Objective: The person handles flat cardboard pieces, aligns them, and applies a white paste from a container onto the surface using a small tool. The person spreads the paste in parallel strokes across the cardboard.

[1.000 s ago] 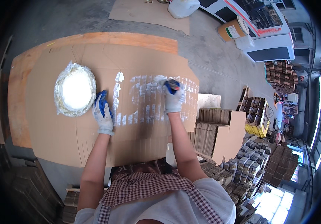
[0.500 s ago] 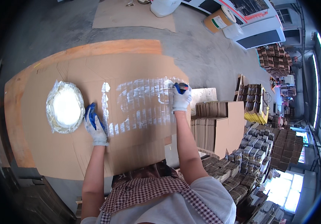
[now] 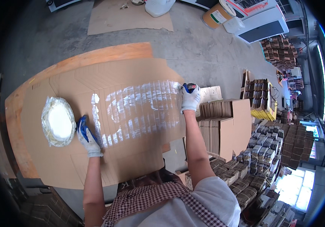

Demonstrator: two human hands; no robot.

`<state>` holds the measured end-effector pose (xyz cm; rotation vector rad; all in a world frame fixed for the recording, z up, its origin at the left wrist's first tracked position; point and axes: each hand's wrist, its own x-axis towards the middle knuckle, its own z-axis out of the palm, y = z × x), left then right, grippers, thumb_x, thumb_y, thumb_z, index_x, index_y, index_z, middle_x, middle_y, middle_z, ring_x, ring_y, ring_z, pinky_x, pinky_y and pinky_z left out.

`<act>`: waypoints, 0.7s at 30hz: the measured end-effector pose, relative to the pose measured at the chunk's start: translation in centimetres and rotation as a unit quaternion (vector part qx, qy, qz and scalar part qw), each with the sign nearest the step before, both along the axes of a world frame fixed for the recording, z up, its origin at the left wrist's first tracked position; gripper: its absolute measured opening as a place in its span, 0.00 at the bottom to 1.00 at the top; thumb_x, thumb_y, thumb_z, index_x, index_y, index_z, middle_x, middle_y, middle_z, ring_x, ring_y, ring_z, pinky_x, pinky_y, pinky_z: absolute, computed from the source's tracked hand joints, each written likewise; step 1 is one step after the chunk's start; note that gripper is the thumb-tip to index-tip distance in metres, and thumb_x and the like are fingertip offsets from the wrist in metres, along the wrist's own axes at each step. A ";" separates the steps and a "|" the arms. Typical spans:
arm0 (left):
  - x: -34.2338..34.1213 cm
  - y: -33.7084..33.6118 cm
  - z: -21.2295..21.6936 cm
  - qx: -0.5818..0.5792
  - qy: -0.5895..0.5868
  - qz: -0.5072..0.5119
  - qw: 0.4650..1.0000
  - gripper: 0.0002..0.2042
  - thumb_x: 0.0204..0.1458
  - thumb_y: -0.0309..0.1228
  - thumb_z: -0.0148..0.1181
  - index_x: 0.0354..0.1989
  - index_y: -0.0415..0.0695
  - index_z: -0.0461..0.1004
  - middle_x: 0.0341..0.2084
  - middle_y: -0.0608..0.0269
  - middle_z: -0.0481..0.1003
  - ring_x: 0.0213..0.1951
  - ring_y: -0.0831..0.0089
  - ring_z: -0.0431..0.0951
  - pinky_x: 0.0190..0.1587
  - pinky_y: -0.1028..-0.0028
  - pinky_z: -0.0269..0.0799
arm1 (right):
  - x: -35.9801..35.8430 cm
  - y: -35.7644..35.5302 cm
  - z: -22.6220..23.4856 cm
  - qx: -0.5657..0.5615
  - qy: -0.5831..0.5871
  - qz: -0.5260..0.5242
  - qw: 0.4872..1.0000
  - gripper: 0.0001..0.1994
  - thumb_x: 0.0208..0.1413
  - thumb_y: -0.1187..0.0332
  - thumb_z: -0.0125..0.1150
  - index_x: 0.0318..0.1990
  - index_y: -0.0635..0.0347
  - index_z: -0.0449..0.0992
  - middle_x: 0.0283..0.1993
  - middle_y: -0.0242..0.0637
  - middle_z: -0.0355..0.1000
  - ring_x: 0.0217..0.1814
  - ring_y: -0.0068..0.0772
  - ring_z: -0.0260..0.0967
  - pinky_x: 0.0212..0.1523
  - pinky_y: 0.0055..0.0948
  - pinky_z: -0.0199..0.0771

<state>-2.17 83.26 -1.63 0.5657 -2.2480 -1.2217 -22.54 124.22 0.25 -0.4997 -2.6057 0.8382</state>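
My right hand (image 3: 191,99), in a white glove with blue fingers, is closed around a brush (image 3: 191,87) with a dark handle. The brush is at the far right end of a white glue-like smear (image 3: 143,108) crossing many narrow cardboard edges. Beneath lie large flat brown cardboard sheets (image 3: 132,159). My left hand (image 3: 88,138), gloved the same way, rests on the cardboard with fingers stretched out. Just left of it stands a round container (image 3: 61,122) lined with clear plastic and holding white paste. A separate white streak (image 3: 95,113) runs beside my left fingers.
Under the cardboard a wooden board (image 3: 94,53) shows. Stacked folded cardboard (image 3: 234,126) stands close to my right forearm, with bundled stacks (image 3: 261,151) farther right. A brown drum (image 3: 218,15), white jugs (image 3: 159,6) and a machine (image 3: 262,22) stand on the floor beyond.
My right hand has moved a little to the right with the brush, to the end of the smear. The view has shifted slightly; my left hand stays flat beside the container.
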 end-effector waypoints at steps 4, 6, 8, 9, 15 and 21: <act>0.3 -0.2 -0.3 0.006 -0.011 -0.004 1.000 0.21 0.68 0.37 0.43 0.60 0.35 0.70 0.60 0.52 0.72 0.62 0.61 0.69 0.68 0.62 0.58 | 0.2 -2.9 1.3 -0.072 0.044 0.077 0.993 0.20 0.50 0.60 0.72 0.43 0.63 0.74 0.46 0.49 0.71 0.47 0.52 0.72 0.48 0.42 0.73; 0.1 -0.3 0.0 -0.010 -0.015 -0.017 1.000 0.21 0.68 0.37 0.43 0.61 0.34 0.70 0.60 0.52 0.72 0.62 0.61 0.69 0.68 0.63 0.57 | -0.1 -4.5 1.9 -0.107 0.022 0.108 0.988 0.20 0.51 0.59 0.72 0.44 0.63 0.74 0.45 0.49 0.71 0.48 0.52 0.72 0.48 0.41 0.73; -0.2 0.0 0.2 -0.015 -0.015 -0.019 1.000 0.22 0.68 0.38 0.42 0.60 0.35 0.71 0.59 0.52 0.72 0.62 0.60 0.69 0.68 0.62 0.58 | -1.3 -1.9 0.6 -0.042 0.025 0.106 0.993 0.20 0.51 0.59 0.72 0.44 0.62 0.74 0.45 0.48 0.71 0.47 0.52 0.72 0.48 0.42 0.73; -0.5 0.2 0.0 -0.010 -0.008 -0.014 1.000 0.22 0.68 0.39 0.42 0.59 0.36 0.72 0.59 0.53 0.73 0.61 0.59 0.70 0.68 0.61 0.58 | -1.8 -0.1 0.0 -0.003 0.022 0.064 0.998 0.20 0.51 0.59 0.72 0.44 0.62 0.74 0.45 0.48 0.71 0.47 0.52 0.73 0.48 0.42 0.73; 0.2 -0.1 0.0 0.006 -0.005 0.002 1.000 0.23 0.68 0.41 0.41 0.59 0.37 0.73 0.59 0.53 0.73 0.61 0.59 0.70 0.68 0.61 0.58 | 1.3 -0.3 2.7 -0.130 -0.001 0.068 0.989 0.18 0.51 0.63 0.72 0.44 0.61 0.74 0.44 0.46 0.73 0.46 0.50 0.74 0.48 0.41 0.74; -0.5 0.1 0.8 -0.023 -0.011 -0.013 1.000 0.23 0.67 0.43 0.42 0.57 0.37 0.74 0.56 0.53 0.75 0.60 0.58 0.71 0.67 0.60 0.58 | 4.4 -1.8 0.9 -0.131 -0.077 0.176 0.973 0.18 0.51 0.62 0.72 0.44 0.61 0.74 0.45 0.48 0.73 0.46 0.52 0.74 0.47 0.43 0.74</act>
